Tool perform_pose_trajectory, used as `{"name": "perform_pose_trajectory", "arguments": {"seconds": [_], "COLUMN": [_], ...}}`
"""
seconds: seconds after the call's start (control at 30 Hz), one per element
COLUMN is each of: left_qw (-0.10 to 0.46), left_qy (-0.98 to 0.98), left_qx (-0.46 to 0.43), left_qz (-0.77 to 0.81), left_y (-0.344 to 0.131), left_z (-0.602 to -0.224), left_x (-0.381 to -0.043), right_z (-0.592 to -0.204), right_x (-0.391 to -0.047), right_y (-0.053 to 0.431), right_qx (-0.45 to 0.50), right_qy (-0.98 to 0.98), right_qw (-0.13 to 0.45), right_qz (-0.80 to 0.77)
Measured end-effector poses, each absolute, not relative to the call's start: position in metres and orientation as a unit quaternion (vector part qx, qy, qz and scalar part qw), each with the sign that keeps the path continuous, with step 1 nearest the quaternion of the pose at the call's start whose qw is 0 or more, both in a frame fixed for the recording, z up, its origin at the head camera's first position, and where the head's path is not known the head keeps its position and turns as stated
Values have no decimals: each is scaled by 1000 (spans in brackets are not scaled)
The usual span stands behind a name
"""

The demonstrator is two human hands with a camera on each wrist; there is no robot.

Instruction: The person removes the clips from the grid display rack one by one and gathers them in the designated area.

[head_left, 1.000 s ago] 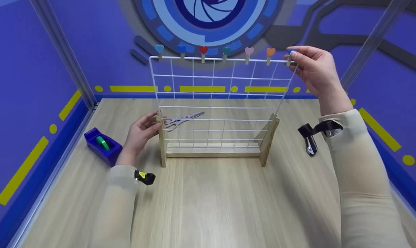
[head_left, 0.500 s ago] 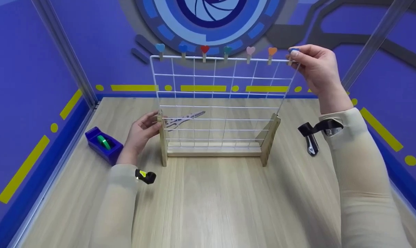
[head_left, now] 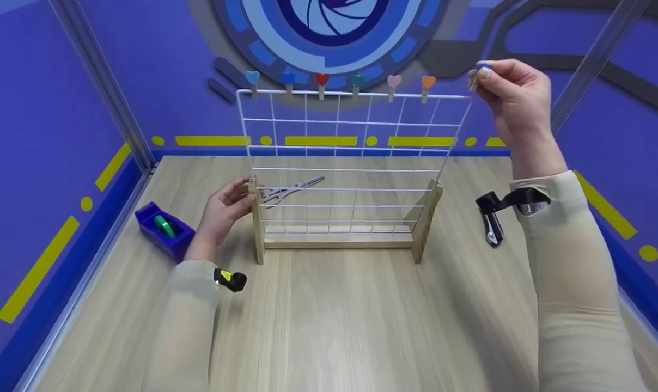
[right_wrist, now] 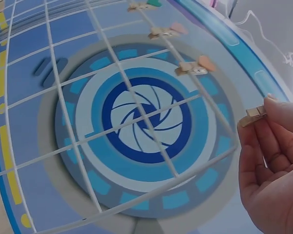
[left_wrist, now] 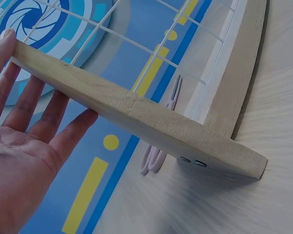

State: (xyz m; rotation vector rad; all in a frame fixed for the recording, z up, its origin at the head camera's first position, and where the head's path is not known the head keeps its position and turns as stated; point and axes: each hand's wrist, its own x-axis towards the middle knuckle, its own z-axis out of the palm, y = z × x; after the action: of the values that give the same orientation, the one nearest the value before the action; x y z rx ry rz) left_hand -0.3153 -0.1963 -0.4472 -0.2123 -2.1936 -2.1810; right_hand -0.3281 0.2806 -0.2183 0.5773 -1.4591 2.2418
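Note:
A white wire grid rack (head_left: 340,148) stands on wooden legs. My left hand (head_left: 220,215) holds its left wooden post (left_wrist: 132,107), thumb on one side and fingers on the other. Along the top wire sit several heart clothespins, among them a red one (head_left: 322,80), a pink one (head_left: 394,81) and an orange one (head_left: 428,83). Beyond the top right corner, my right hand (head_left: 522,103) pinches a wooden clothespin (right_wrist: 254,113) between thumb and fingers, off the wire. Its blue heart is mostly hidden by the fingertips.
Mauve scissors (head_left: 293,189) lie behind the rack. A purple tape dispenser (head_left: 180,245) with a green roll rests left of my left hand. On the right, a black and silver stapler-like object (head_left: 492,233) is partly covered by the wrist camera.
My right hand has lifted the blue-heart clothespin off the top wire's right end and moved up and right with it. The left hand stays on the post.

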Motion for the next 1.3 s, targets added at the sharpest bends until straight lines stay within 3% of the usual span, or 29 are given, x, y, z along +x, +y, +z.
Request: {"name": "perform_pose_trajectory", "arguments": {"seconds": [0.33, 0.63, 1.3], "left_qw": [22, 21, 15], "left_qy": [-721, -722, -707], "left_qx": [-68, -64, -58], "left_qz": [-690, -688, -705], "left_y": [-196, -196, -196], "left_z": [-450, -449, -449], "left_x": [-315, -315, -315], "right_z": [-220, -271, -428], "right_x": [-289, -266, -248], "right_y": [289, 277, 215], "right_qx": [218, 200, 119], "right_qy": [-519, -589, -743], "right_qw": [225, 227, 14], "right_qz": [795, 749, 658]}}
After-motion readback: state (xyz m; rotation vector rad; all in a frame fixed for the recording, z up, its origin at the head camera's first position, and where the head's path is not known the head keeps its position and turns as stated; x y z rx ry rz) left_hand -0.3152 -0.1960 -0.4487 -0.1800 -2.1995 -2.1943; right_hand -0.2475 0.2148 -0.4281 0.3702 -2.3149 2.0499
